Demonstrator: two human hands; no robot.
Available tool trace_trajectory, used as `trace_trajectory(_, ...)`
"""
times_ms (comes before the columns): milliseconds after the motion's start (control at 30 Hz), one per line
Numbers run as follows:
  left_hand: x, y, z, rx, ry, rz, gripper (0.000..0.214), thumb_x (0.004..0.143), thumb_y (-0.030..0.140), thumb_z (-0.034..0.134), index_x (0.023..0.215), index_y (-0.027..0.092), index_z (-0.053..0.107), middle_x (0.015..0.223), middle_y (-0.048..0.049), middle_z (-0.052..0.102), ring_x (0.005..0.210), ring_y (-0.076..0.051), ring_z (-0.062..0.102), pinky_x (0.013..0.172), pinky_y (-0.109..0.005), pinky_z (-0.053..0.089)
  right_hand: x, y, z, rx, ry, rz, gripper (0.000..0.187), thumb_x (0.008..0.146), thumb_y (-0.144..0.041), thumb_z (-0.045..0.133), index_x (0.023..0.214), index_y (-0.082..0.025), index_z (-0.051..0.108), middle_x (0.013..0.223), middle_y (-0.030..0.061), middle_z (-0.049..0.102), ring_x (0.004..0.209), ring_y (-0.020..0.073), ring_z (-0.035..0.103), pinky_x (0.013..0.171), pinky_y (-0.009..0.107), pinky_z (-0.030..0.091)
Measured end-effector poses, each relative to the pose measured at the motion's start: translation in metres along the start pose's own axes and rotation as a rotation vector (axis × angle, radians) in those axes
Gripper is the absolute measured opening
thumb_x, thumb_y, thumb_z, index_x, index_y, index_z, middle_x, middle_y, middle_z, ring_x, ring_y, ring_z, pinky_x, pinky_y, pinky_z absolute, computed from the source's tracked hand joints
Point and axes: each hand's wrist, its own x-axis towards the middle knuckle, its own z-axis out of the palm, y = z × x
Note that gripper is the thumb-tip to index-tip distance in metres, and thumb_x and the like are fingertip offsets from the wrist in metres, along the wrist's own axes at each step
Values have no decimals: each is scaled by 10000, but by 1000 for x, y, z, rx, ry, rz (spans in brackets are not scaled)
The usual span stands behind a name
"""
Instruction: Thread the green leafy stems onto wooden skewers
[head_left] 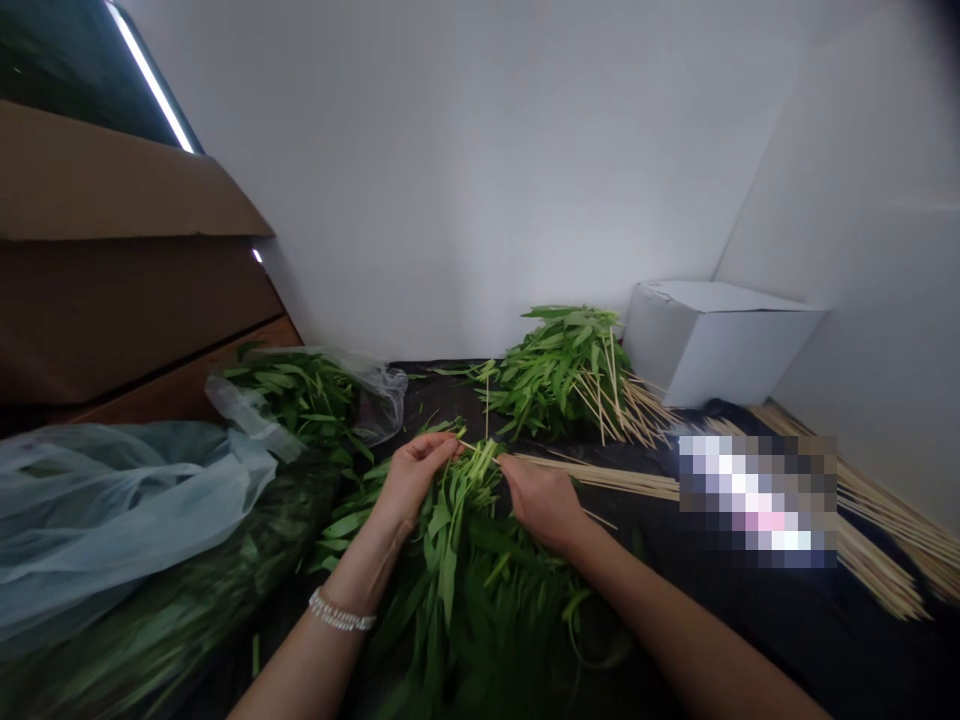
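Observation:
A bunch of long green leafy stalks (465,560) lies in front of me on a black sheet (735,620). My left hand (411,478), with a bead bracelet on the wrist, pinches the stalk tops together with a thin wooden skewer (472,448). My right hand (541,500) is closed on the same bunch from the right side. Both hands meet at the top of the bunch.
A heap of skewered greens (570,375) lies behind, beside a white box (712,340). Loose skewers (877,540) spread to the right. Clear bags of greens (300,400) and a pale blue bag (112,510) sit left, under brown cardboard (127,250). White walls close the back and right.

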Motion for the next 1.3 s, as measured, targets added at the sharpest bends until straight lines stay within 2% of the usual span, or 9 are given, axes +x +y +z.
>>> trace_trajectory(233, -2, 1, 3, 14, -7, -35, 315, 562, 361, 855, 765, 147, 744, 753, -54, 749, 663, -144, 661, 708, -259, 515, -1, 0, 3, 8, 13, 0, 300, 908, -147, 383, 1130, -182, 582, 829, 39, 684, 679, 156, 625, 559, 261, 344)
trace_trajectory(500, -6, -1, 11, 97, -68, -7, 321, 516, 383, 863, 702, 150, 742, 683, -36, 730, 607, -151, 638, 641, -252, 491, 1, -3, -2, 24, -24, 5, 314, 903, -144, 399, 1160, -184, 575, 850, 44, 694, 703, 154, 640, 578, 245, 387)
trace_trajectory(700, -3, 0, 6, 102, -1, 59, 319, 548, 384, 851, 733, 153, 731, 699, -27, 724, 612, -134, 629, 642, -230, 484, 4, 2, -2, 17, -14, 24, 303, 986, -253, 321, 1168, -193, 557, 905, 63, 690, 745, 148, 643, 597, 230, 387)
trace_trajectory(800, -1, 3, 2, 59, 30, 51, 383, 584, 411, 829, 851, 157, 725, 703, -21, 716, 575, -124, 617, 589, -218, 475, 6, 10, -1, 30, 7, 67, 298, 991, -254, 303, 1081, -188, 579, 888, 62, 683, 732, 148, 635, 599, 226, 376)
trace_trajectory(900, 0, 3, -1, 12, 13, 5, 443, 654, 473, 765, 961, 160, 706, 692, -24, 705, 540, -126, 603, 530, -215, 454, 7, 21, -4, 151, 111, 154, 278, 983, -240, 297, 1017, -184, 567, 826, 43, 671, 712, 150, 628, 622, 228, 381)
trace_trajectory(967, 0, 2, -1, 60, -20, 10, 385, 681, 482, 734, 881, 154, 710, 650, -15, 684, 515, -115, 571, 502, -202, 424, 8, 28, -6, 287, 225, 237, 278, 986, -265, 278, 1027, -186, 541, 775, 20, 657, 681, 145, 618, 644, 233, 394)
trace_trajectory(1067, 0, -3, 0, 265, -112, 74, 309, 667, 458, 733, 717, 155, 698, 590, -1, 645, 499, -109, 519, 485, -198, 379, 10, 35, -12, 465, 387, 345, 278, 986, -317, 267, 1031, -192, 511, 710, -4, 629, 640, 144, 602, 659, 245, 412)
trace_trajectory(1167, -1, -8, 2, 474, -213, 134, 288, 710, 451, 674, 701, 164, 698, 595, -10, 644, 518, -130, 510, 510, -221, 367, 12, 36, -18, 593, 498, 431, 272, 978, -359, 275, 991, -202, 497, 671, -15, 609, 602, 145, 584, 628, 252, 420)
trace_trajectory(1300, -2, -11, -1, 793, -170, 250, 291, 744, 446, 624, 626, 185, 680, 552, 1, 603, 515, -139, 477, 511, -236, 308, 11, 35, -22, 673, 560, 525, 243, 950, -380, 317, 927, -217, 496, 663, -22, 588, 563, 145, 543, 566, 255, 407)
